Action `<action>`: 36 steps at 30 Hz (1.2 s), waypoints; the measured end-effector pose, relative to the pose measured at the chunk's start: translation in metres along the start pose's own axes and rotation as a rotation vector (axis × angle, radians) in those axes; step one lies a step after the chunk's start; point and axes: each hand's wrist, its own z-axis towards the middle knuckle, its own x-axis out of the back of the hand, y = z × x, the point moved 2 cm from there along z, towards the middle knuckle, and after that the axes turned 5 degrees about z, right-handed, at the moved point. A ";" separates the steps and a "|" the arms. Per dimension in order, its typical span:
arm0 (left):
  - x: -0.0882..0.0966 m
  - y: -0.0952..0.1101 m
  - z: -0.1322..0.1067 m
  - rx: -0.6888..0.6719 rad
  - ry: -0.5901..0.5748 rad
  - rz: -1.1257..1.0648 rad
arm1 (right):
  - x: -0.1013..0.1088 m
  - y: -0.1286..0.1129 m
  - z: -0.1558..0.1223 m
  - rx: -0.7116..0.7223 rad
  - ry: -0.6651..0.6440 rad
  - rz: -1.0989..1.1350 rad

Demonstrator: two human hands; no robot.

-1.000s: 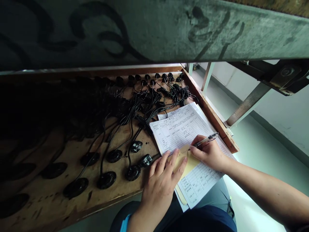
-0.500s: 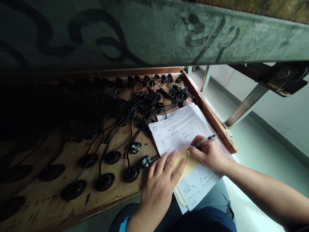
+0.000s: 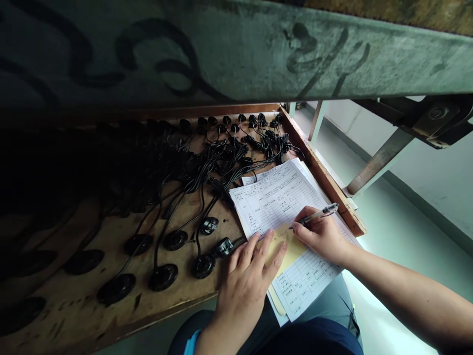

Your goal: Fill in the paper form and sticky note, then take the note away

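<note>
My right hand grips a silver pen, its tip touching a small yellow slip. The slip lies on a stack of white printed forms at the right end of a wooden tray. My left hand lies flat with fingers spread, pressing the slip's left edge and the forms. Just left of that hand are black round parts with cords.
Many black corded discs and bundled cables cover the tray, darker toward the left. A green metal beam hangs overhead. A metal bracket and brace stand at the right above a pale floor. My lap is below.
The pen tip has moved slightly right along the yellow slip. My left hand stays flat on the paper; the view barely shifts.
</note>
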 end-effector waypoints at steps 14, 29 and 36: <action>0.002 0.001 0.001 0.001 0.012 -0.017 | 0.000 -0.005 0.000 -0.048 0.023 0.004; 0.001 0.001 0.000 0.010 0.005 -0.026 | -0.001 -0.005 0.001 -0.002 -0.002 -0.016; 0.003 0.001 0.002 0.003 0.009 -0.015 | -0.001 -0.001 0.000 -0.003 -0.001 -0.007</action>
